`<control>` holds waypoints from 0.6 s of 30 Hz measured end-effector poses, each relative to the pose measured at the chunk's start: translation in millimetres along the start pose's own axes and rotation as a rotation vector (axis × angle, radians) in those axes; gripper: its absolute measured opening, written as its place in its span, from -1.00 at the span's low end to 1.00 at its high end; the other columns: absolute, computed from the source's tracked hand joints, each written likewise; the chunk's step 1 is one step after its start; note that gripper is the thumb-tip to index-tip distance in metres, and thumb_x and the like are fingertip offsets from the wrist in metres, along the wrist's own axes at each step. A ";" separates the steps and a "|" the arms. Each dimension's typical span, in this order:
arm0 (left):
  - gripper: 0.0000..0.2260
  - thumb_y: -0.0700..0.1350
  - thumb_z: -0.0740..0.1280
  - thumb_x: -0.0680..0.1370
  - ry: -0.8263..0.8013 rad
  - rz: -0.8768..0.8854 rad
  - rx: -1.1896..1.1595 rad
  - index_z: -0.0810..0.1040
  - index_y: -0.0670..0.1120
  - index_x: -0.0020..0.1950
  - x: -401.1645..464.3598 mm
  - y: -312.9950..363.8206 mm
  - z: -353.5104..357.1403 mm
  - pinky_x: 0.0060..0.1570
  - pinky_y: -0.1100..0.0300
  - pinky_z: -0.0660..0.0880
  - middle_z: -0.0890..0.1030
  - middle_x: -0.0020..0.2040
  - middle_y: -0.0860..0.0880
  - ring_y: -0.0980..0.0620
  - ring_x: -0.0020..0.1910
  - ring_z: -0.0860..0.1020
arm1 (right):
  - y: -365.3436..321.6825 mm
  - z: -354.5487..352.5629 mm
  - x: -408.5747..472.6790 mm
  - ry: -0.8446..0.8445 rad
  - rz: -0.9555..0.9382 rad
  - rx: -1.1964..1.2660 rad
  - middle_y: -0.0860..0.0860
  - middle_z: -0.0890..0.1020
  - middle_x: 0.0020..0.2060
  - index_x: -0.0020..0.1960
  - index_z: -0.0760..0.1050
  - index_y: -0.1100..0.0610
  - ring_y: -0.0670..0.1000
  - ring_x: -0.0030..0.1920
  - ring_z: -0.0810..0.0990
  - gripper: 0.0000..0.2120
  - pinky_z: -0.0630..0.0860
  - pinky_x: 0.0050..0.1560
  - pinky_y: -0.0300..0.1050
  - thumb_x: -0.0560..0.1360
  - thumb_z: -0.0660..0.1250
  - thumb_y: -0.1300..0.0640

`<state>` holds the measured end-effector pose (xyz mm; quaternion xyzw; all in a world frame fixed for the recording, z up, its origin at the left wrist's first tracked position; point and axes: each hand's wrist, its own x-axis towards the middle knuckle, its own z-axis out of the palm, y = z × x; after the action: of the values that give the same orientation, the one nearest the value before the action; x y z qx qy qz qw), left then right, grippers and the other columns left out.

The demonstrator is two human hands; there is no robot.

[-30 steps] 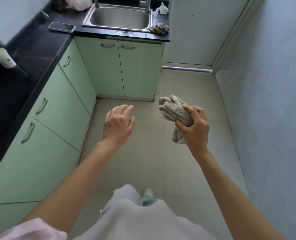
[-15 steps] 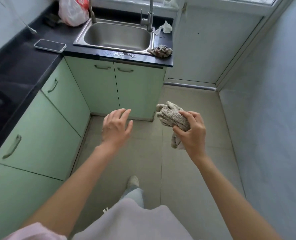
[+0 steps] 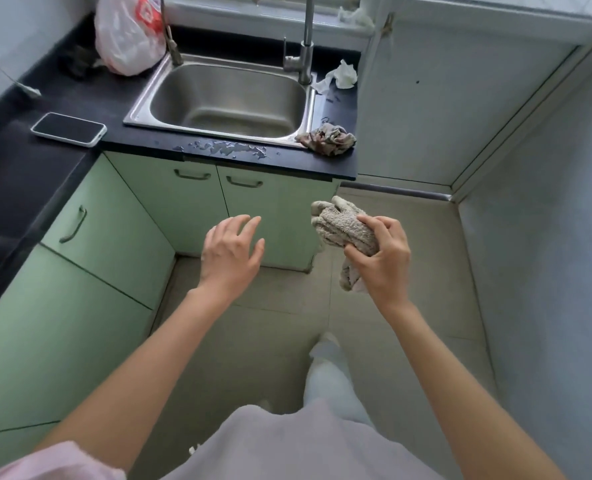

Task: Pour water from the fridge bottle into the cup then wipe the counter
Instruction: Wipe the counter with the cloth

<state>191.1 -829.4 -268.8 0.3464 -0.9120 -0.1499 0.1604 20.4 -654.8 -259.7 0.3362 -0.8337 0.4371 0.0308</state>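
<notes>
Beige cloth (image 3: 344,233) bunched in right hand (image 3: 381,261) (left hand (image 3: 230,252) spread, empty).

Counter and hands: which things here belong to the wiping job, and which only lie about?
For the job:
towel, gripped by right hand
left hand, free
spill
counter

Lying about:
phone
bag
rag
tissue
sink

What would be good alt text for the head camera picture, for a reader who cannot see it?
A person's right hand grips a crumpled grey cloth while the left hand hangs open, both above the floor before green cabinets. Ahead, spilled water lies on the black counter in front of the steel sink.
</notes>
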 end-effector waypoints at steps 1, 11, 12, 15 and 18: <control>-0.64 -0.09 0.30 0.56 -0.003 -0.018 0.000 0.49 -0.14 0.34 12.3 2.3 6.5 0.28 -0.09 0.33 0.54 0.26 -0.13 -0.16 0.27 0.46 | 7.4 4.0 16.8 -0.018 -0.008 0.001 0.01 0.52 0.06 0.20 0.57 0.11 0.04 0.08 0.50 -0.54 0.45 0.17 -0.08 0.29 0.48 0.19; -0.65 -0.10 0.31 0.56 0.055 -0.231 0.058 0.49 -0.15 0.33 140.8 41.0 49.3 0.25 -0.10 0.37 0.54 0.25 -0.12 -0.16 0.24 0.48 | 61.7 43.3 225.3 -0.165 -0.130 0.107 0.02 0.53 0.04 0.20 0.56 0.12 0.02 0.10 0.50 -0.54 0.42 0.20 -0.15 0.30 0.47 0.18; -0.65 -0.10 0.31 0.56 0.065 -0.251 0.064 0.49 -0.15 0.33 151.0 44.0 51.8 0.25 -0.10 0.38 0.54 0.25 -0.12 -0.16 0.24 0.48 | 66.4 48.8 245.5 -0.179 -0.138 0.113 0.01 0.52 0.04 0.20 0.56 0.11 0.02 0.10 0.50 -0.54 0.42 0.20 -0.16 0.30 0.46 0.18; -0.66 -0.10 0.32 0.56 0.087 -0.314 0.078 0.49 -0.15 0.32 175.7 50.7 59.1 0.25 -0.09 0.37 0.54 0.24 -0.13 -0.16 0.24 0.47 | 80.5 70.3 297.1 -0.234 -0.154 0.091 0.02 0.52 0.04 0.20 0.56 0.12 0.03 0.10 0.48 -0.55 0.37 0.19 -0.23 0.32 0.45 0.17; -0.66 -0.11 0.32 0.55 0.091 -0.354 0.086 0.50 -0.15 0.32 193.2 55.5 67.8 0.24 -0.08 0.36 0.55 0.23 -0.12 -0.16 0.23 0.48 | 95.0 97.0 334.6 -0.296 -0.179 0.017 0.04 0.52 0.04 0.21 0.55 0.11 0.05 0.09 0.46 -0.56 0.29 0.14 -0.30 0.33 0.44 0.17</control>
<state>-5.1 -910.1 -272.2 0.5146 -0.8342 -0.1210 0.1574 -270.3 -868.8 -271.3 0.4698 -0.7922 0.3853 -0.0562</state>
